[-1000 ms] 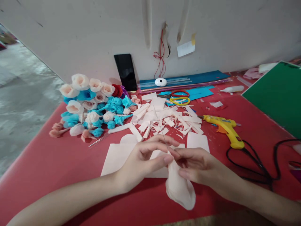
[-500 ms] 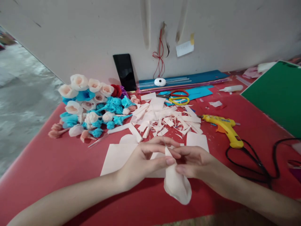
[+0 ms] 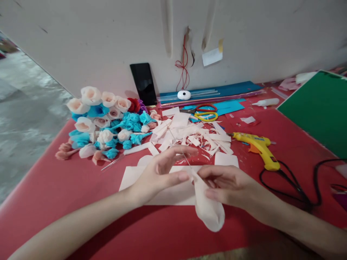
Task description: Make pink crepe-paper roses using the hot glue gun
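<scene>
Between the thumb and fingers of my right hand [image 3: 227, 186] is a pale cream paper flower [image 3: 208, 207], its wide rounded end hanging down toward me. A thin wire stem [image 3: 186, 159] sticks out of its narrow top and slants up to the left. My left hand [image 3: 162, 169] is open beside that stem, thumb and fingers apart, with the thumb tip close to the narrow end. Whether the left thumb touches the flower is unclear. Beneath both hands lie cream paper sheets [image 3: 165, 196] on the red table [image 3: 130, 231].
Finished paper flowers [image 3: 103, 122] are piled at the left. Cream paper scraps [image 3: 189, 135] spread behind my hands, with scissors [image 3: 204, 112] beyond. A yellow glue gun [image 3: 260, 146] and its black cord lie right. A phone [image 3: 143, 83] leans on the wall; a green board [image 3: 317, 112] stands far right.
My left hand has loosened from the flower's narrow end and opened, moving slightly left. The flower has shifted a little right in my right hand, and its wire stem now shows.
</scene>
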{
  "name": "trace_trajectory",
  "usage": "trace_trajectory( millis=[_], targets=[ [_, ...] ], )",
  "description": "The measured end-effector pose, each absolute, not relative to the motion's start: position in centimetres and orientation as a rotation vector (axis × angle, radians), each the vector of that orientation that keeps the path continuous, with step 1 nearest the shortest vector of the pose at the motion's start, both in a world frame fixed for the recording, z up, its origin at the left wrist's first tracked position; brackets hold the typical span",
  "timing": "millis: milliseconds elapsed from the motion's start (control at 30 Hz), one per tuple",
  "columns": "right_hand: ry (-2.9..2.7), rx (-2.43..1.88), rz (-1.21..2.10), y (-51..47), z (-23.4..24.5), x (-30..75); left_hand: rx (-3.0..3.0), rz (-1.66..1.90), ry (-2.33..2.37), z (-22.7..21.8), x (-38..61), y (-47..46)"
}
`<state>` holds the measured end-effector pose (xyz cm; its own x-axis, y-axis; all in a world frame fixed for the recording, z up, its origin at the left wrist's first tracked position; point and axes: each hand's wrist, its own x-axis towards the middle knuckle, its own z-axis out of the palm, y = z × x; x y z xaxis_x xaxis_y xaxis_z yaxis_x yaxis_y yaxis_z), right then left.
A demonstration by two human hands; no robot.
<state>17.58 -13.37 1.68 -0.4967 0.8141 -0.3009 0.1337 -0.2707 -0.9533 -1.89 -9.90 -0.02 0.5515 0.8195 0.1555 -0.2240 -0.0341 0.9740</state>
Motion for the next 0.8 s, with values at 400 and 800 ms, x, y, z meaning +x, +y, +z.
trace_trajectory(
  millis=[400, 800],
  targets=[
    [-2.500, -0.987, 0.216, -13.7, 2.6, 18.3, 1.428, 0.337, 0.769, 1.2, -1.8, -9.1],
    [-2.554, -0.815, -0.384, -14.0, 2.8, 18.4, 1.486, 0.337, 0.790, 0.7, -1.0, -10.1]
  ],
)
